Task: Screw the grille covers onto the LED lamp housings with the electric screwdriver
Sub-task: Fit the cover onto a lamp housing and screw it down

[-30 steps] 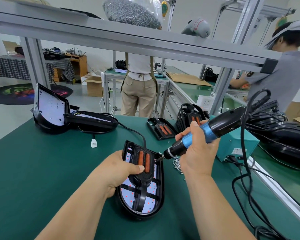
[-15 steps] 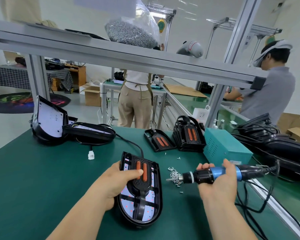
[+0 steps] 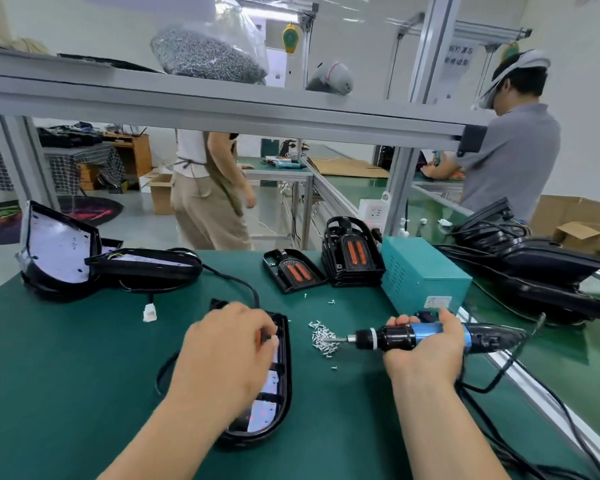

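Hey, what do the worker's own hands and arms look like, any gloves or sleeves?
No gloves: the left hand and right hand are bare. The left forearm and right forearm are bare too; no sleeve, watch or ring shows.

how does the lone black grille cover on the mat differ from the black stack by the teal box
The lone black grille cover is one piece; the black stack holds several nested. The cover lies flat; the stack stands taller. Both show two orange bars.
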`<state>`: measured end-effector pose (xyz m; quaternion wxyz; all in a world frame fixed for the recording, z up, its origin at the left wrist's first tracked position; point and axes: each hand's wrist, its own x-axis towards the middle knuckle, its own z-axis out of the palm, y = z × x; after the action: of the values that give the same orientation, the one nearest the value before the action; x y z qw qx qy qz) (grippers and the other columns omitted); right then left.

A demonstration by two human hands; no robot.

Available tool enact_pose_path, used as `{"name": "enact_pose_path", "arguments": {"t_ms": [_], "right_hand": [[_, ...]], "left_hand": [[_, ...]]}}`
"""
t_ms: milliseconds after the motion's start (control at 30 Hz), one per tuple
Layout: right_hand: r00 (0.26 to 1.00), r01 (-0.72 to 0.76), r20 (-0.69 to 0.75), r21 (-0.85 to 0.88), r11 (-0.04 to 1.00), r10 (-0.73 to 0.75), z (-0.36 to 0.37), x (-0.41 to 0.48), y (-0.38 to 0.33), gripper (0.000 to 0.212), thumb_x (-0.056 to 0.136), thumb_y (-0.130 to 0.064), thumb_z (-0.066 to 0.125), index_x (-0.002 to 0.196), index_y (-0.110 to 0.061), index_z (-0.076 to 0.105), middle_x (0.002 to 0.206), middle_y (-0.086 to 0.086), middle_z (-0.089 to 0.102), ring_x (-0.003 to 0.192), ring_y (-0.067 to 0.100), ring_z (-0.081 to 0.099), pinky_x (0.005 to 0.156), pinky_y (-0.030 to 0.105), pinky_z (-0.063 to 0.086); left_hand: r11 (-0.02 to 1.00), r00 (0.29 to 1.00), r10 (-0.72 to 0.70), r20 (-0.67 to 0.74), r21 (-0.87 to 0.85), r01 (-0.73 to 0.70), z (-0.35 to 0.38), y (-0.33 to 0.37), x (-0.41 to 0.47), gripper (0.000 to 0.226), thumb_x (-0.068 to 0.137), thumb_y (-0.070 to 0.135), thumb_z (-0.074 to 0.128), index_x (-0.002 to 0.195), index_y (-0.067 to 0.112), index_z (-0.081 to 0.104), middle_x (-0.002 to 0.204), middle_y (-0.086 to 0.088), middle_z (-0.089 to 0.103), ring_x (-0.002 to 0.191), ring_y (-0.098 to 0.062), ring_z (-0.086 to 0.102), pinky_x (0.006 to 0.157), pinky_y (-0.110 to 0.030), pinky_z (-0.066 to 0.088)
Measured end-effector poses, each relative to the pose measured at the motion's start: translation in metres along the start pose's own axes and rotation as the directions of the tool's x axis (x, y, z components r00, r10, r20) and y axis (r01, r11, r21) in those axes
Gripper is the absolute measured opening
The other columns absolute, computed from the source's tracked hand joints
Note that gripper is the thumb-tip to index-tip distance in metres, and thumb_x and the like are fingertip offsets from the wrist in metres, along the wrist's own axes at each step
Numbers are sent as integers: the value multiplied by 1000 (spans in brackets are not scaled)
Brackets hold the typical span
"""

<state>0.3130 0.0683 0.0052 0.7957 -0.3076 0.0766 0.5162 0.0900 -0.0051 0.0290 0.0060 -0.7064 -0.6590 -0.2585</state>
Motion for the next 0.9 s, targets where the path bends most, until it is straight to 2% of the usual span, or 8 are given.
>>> {"name": "enact_pose_path", "arguments": {"t_ms": [67, 167, 433, 533, 633, 800, 867, 900], "right_hand": [[999, 24, -24, 46, 999, -23, 0, 1, -4, 24, 86, -28, 68, 90, -11, 52, 73, 3, 53, 56, 20, 51, 60, 28, 51], [996, 40, -77, 70, 997, -34, -2, 2, -7, 26, 86, -27, 70, 88, -9, 51, 72, 5, 53, 54, 20, 51, 61, 30, 51], [996, 22, -94, 103, 994, -12, -2, 4, -8, 29, 84, -26, 72, 96, -8, 52, 73, 6, 55, 50, 20, 53, 59, 30, 54], [997, 5, -81, 116, 993, 5, -2, 4, -9, 28, 83, -25, 73, 91, -8, 53, 71, 6, 56, 45, 19, 54, 56, 29, 55], [997, -1, -77, 131, 991, 12, -3, 4, -10, 29, 82, -26, 73, 94, -8, 54, 71, 5, 57, 44, 19, 54, 56, 29, 55], [998, -31, -55, 175, 984, 41, -2, 4, -12, 31, 82, -28, 73, 96, -8, 55, 75, 5, 58, 51, 20, 57, 59, 30, 56], [998, -47, -28, 193, 980, 53, -1, 1, -11, 28, 83, -29, 73, 91, -9, 54, 77, 5, 58, 56, 20, 57, 64, 31, 57], [998, -59, -5, 198, 978, 62, 0, -1, -10, 27, 84, -29, 72, 90, -10, 54, 76, 5, 57, 57, 20, 56, 67, 31, 57]], "left_hand": [[985, 986, 116, 119, 111, -129, 14, 25, 4, 14, 94, 43, 52, 101, 36, 63, 106, 12, 59, 105, -14, 58, 89, -31, 42], [954, 962, 164, 220, 212, -212, 36, 53, 17, 14, 93, 27, 56, 103, 26, 66, 109, 4, 64, 103, -23, 62, 83, -31, 40], [966, 939, 42, 341, 227, -126, 73, 71, 34, 13, 95, 23, 59, 105, 23, 68, 111, 0, 68, 105, -25, 63, 81, -34, 33], [970, 938, 35, 344, 216, -115, 77, 70, 32, 8, 96, 18, 56, 94, 23, 62, 102, 0, 67, 102, -24, 62, 79, -34, 27], [968, 939, 39, 342, 219, -120, 79, 70, 31, 19, 94, 9, 54, 84, 25, 51, 88, 1, 57, 97, -25, 62, 82, -36, 29], [1000, 974, 10, 225, 12, -13, 58, 61, 33, 14, 96, 13, 54, 104, 19, 64, 103, 0, 67, 100, -24, 61, 83, -33, 46], [960, 984, -50, 168, -264, 94, 45, 49, 33, 9, 97, 18, 59, 92, 20, 67, 88, 4, 67, 90, -16, 65, 79, -27, 50], [877, 978, -110, 178, -446, 179, 39, 42, 31, 14, 97, 15, 61, 84, 18, 66, 78, 5, 64, 77, -10, 65, 71, -24, 54]]}}
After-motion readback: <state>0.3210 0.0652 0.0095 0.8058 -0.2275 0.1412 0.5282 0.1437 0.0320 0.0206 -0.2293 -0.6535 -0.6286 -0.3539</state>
